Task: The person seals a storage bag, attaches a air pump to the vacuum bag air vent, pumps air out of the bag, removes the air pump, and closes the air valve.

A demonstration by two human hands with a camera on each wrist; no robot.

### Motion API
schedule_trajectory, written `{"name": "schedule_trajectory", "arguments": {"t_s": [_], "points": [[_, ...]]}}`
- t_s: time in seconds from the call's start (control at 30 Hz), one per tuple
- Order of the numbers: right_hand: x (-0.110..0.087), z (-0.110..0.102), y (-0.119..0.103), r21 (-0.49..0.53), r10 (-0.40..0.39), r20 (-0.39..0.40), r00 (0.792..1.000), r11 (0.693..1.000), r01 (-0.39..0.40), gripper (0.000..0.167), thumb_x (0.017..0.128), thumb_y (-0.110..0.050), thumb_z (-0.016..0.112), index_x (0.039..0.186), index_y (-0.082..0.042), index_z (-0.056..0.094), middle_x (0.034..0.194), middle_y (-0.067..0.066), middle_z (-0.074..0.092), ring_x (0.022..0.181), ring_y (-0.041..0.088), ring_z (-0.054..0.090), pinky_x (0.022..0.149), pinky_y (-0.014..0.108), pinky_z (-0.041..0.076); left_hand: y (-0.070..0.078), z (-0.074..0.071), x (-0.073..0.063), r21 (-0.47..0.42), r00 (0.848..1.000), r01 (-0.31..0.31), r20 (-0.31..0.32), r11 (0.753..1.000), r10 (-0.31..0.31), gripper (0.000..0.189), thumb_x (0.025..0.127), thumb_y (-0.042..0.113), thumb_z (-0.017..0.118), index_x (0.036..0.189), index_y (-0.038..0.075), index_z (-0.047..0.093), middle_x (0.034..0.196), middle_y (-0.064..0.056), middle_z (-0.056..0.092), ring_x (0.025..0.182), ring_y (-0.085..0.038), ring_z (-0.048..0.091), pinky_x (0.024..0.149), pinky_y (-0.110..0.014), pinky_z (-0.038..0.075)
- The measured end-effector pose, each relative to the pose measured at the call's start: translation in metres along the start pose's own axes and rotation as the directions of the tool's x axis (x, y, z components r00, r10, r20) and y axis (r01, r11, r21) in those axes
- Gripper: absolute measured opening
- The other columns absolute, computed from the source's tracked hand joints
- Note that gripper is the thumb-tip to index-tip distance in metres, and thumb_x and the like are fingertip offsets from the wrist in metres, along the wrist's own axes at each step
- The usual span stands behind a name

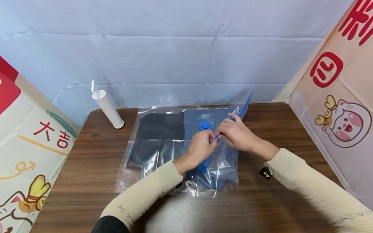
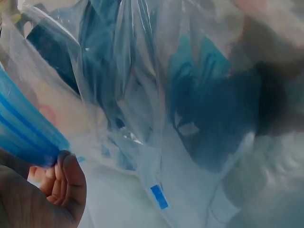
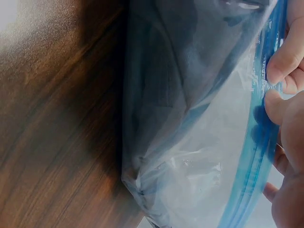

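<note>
A large clear storage bag [image 1: 128, 181] with a blue valve [image 1: 205, 125] lies on the table. Through the film show a folded dark cloth [image 1: 160, 127] and, to its right, a blue-grey one [image 1: 193, 117]. The bag's blue zip strip [image 3: 247, 175] runs along its right-hand opening and is lifted off the table. My left hand [image 1: 200, 145] pinches this strip between thumb and fingers. Close against it, my right hand [image 1: 237, 134] pinches the same strip, thumb on the near face and fingers behind. Beyond the right hand, the strip's far end rises upward.
On the back left of the wooden table [image 1: 84, 155] stands a white cylinder [image 1: 108, 110] with a flipped-up cap. A pale cloth backdrop [image 1: 175, 64] hangs behind the table. Printed cloths hang at both sides.
</note>
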State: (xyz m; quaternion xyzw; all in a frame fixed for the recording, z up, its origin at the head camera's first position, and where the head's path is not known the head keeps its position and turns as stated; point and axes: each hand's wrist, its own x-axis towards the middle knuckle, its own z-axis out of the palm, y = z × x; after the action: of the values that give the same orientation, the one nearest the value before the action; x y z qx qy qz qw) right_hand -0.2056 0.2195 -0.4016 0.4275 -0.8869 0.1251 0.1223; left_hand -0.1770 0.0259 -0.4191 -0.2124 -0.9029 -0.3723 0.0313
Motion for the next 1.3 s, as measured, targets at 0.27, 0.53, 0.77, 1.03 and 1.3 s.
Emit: {"name": "schedule_trajectory", "arguments": {"t_s": [0.27, 0.53, 0.77, 1.03, 1.3], "points": [[0.001, 0.000, -0.003, -0.043, -0.014, 0.001, 1.000, 0.999, 0.014, 0.011, 0.088, 0.000, 0.077, 0.090, -0.010, 0.071, 0.089, 0.002, 0.070, 0.097, 0.026, 0.062, 0.112, 0.066, 0.027, 0.000, 0.002, 0.000, 0.018, 1.000, -0.020, -0.022, 1.000, 0.021, 0.017, 0.091, 0.004, 0.067, 0.076, 0.011, 0.063, 0.068, 0.004, 0.057, 0.058, -0.008, 0.050, 0.057, -0.021, 0.042], [0.001, -0.013, 0.007, 0.073, 0.057, 0.076, 0.995, 0.995, -0.062, 0.014, 0.087, -0.009, 0.081, 0.099, -0.012, 0.074, 0.098, 0.000, 0.073, 0.106, 0.027, 0.062, 0.114, 0.068, 0.020, 0.001, -0.001, -0.002, 0.073, 0.999, -0.018, 0.042, 0.997, 0.015, 0.011, 0.099, 0.012, 0.066, 0.089, 0.010, 0.066, 0.072, 0.004, 0.059, 0.059, -0.007, 0.052, 0.059, -0.021, 0.044], [0.002, -0.010, 0.010, 0.056, 0.014, 0.037, 0.999, 0.998, -0.016, 0.012, 0.086, -0.004, 0.079, 0.091, -0.013, 0.071, 0.092, -0.002, 0.070, 0.100, 0.024, 0.062, 0.114, 0.068, 0.020, 0.003, -0.001, 0.002, 0.037, 0.999, 0.005, 0.052, 0.999, -0.006, 0.004, 0.089, 0.008, 0.066, 0.092, 0.008, 0.066, 0.078, 0.003, 0.061, 0.062, -0.007, 0.054, 0.061, -0.021, 0.046], [0.001, -0.006, 0.008, 0.026, 0.002, 0.027, 1.000, 1.000, -0.003, 0.012, 0.087, -0.003, 0.078, 0.093, -0.012, 0.072, 0.092, -0.001, 0.070, 0.098, 0.024, 0.062, 0.114, 0.067, 0.022, 0.004, 0.001, 0.007, 0.023, 1.000, 0.012, 0.019, 1.000, -0.012, 0.005, 0.093, 0.009, 0.067, 0.094, 0.007, 0.071, 0.078, 0.003, 0.065, 0.063, -0.004, 0.056, 0.062, -0.020, 0.048], [0.000, -0.004, 0.007, -0.009, -0.012, 0.025, 1.000, 1.000, 0.013, 0.011, 0.088, -0.003, 0.077, 0.093, -0.012, 0.073, 0.094, -0.001, 0.071, 0.100, 0.025, 0.062, 0.115, 0.064, 0.023, 0.003, 0.002, 0.008, 0.040, 1.000, 0.009, 0.026, 0.999, -0.010, 0.007, 0.091, 0.005, 0.065, 0.087, 0.008, 0.070, 0.072, 0.004, 0.060, 0.058, -0.004, 0.053, 0.058, -0.019, 0.045]]}}
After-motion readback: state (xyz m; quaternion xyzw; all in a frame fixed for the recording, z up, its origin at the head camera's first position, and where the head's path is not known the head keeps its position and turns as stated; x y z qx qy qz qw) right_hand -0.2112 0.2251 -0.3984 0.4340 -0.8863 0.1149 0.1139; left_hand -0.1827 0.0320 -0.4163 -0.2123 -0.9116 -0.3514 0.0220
